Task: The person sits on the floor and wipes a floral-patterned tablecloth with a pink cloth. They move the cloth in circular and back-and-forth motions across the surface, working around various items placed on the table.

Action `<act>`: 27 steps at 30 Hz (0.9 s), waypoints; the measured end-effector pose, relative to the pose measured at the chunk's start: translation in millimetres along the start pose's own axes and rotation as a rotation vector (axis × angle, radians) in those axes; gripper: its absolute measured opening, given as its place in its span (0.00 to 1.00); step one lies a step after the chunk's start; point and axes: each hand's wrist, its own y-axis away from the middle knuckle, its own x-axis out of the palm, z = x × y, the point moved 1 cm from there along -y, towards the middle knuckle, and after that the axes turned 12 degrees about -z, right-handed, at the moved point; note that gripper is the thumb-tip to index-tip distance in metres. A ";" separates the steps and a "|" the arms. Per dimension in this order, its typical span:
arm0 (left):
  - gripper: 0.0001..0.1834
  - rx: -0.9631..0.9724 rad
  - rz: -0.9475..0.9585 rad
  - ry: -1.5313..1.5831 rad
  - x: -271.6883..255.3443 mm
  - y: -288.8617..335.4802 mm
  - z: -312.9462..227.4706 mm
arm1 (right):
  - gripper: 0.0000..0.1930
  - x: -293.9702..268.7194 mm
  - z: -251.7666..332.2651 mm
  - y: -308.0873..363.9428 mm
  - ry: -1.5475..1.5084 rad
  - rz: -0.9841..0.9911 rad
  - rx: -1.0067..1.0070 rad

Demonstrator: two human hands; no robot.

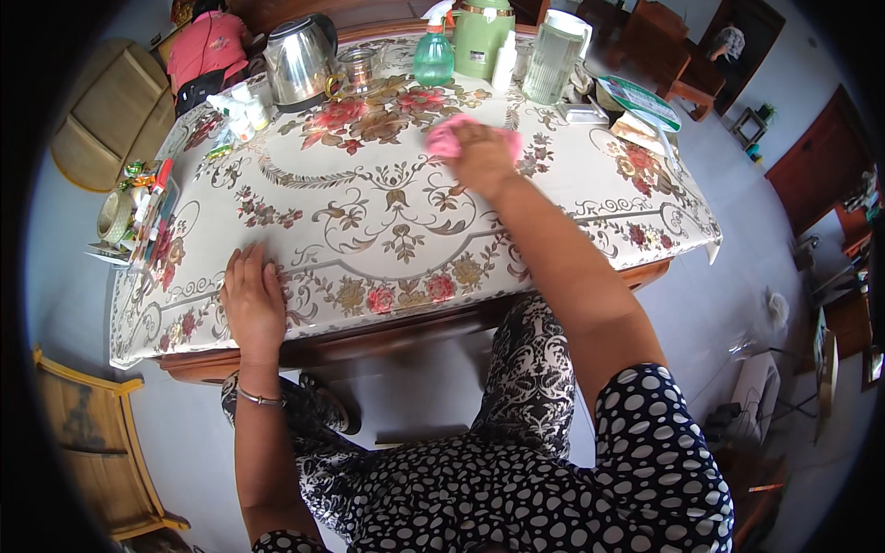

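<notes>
A pink cloth [442, 142] lies bunched under my right hand [483, 158], which presses it onto the far middle of the table. Its edges show on both sides of my fingers. My right arm is stretched forward over the flowered tablecloth [318, 198]. At the table's near left edge my left hand [252, 297] rests palm down with its fingers extended, holding nothing. Beyond the pink cloth stand a green spray bottle [433, 61], a white bottle [504, 64] and a clear pitcher [553, 63].
A steel kettle [300, 64], a glass pot [359, 68] and a green flask [482, 37] stand along the back. Small white bottles [243, 112] are at back left, a box of oddments [143, 210] at the left edge. A person in pink [205, 48] sits beyond. A wooden chair [100, 433] stands left.
</notes>
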 end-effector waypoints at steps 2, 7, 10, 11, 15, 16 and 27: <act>0.18 -0.014 0.000 0.006 -0.1 -0.3 -0.8 | 0.28 5.1 49.6 -2.6 -0.041 0.008 -0.146; 0.17 -0.002 -0.021 0.018 0.2 2.7 6.5 | 0.26 -29.8 177.0 35.9 -0.406 -0.151 -0.449; 0.17 0.012 -0.048 0.059 5.3 3.7 10.8 | 0.27 -53.3 188.6 61.7 -0.532 -0.134 -0.532; 0.17 0.011 -0.044 0.078 7.1 3.3 10.5 | 0.27 -57.4 182.4 65.7 -0.574 -0.123 -0.545; 0.17 0.019 -0.026 0.030 4.7 4.2 11.2 | 0.29 -42.3 121.8 63.1 -0.470 -0.153 -0.513; 0.17 0.024 -0.031 0.036 2.3 5.8 13.2 | 0.29 -43.4 100.8 59.5 -0.460 -0.067 -0.483; 0.17 0.079 -0.037 0.072 5.0 1.9 11.1 | 0.24 -39.1 -198.3 100.5 -0.170 -0.315 0.178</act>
